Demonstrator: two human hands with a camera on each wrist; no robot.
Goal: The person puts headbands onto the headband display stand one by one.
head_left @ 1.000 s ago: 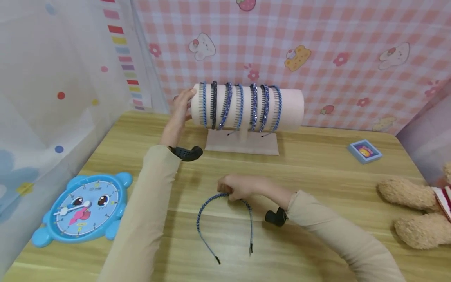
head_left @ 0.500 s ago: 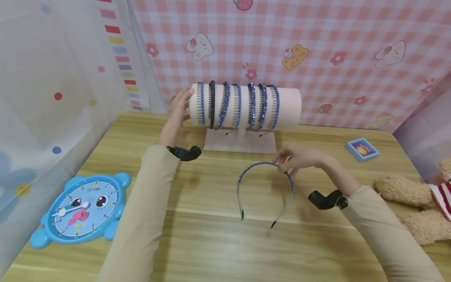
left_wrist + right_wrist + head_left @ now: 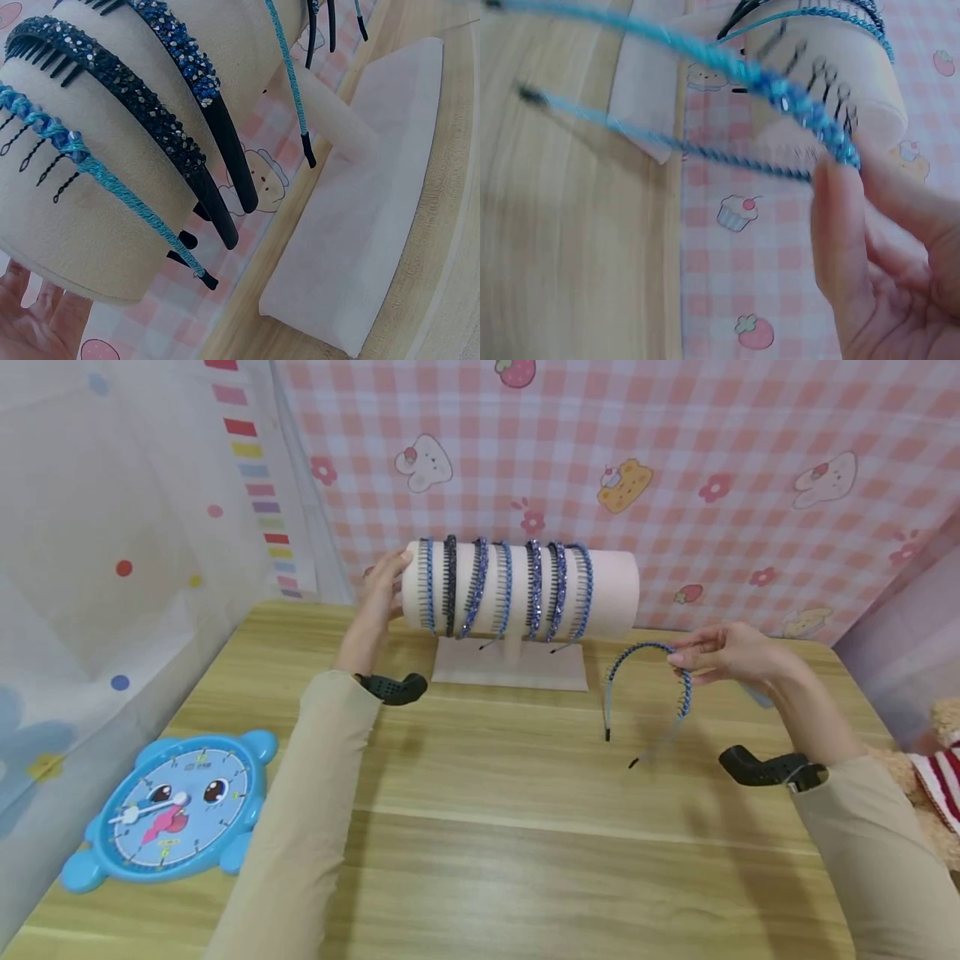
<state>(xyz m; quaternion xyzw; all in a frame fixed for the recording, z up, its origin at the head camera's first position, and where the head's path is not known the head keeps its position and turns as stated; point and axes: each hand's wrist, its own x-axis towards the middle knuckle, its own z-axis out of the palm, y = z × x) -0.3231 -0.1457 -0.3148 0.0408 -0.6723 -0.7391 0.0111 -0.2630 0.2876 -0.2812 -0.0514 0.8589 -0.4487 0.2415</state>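
My right hand pinches a blue braided headband between thumb and fingers, above the table at the right. Its two black-tipped ends hang down. The right wrist view shows the fingertips on the beaded part of the headband. At the back stands a pale roll-shaped headband stand with several blue and black toothed headbands around it. My left hand rests against the roll's left end. In the left wrist view the fingers of that hand extend along the end, their tips hidden behind it.
A blue animal-shaped clock lies at the left. The stand's flat base rests on the wooden table. A small blue box is mostly hidden behind my right hand. A plush toy lies at the right edge, partly behind the sleeve.
My right hand has carried the headband from the table's middle to the right and farther back, beside the stand. My left hand has stayed at the roll's left end.
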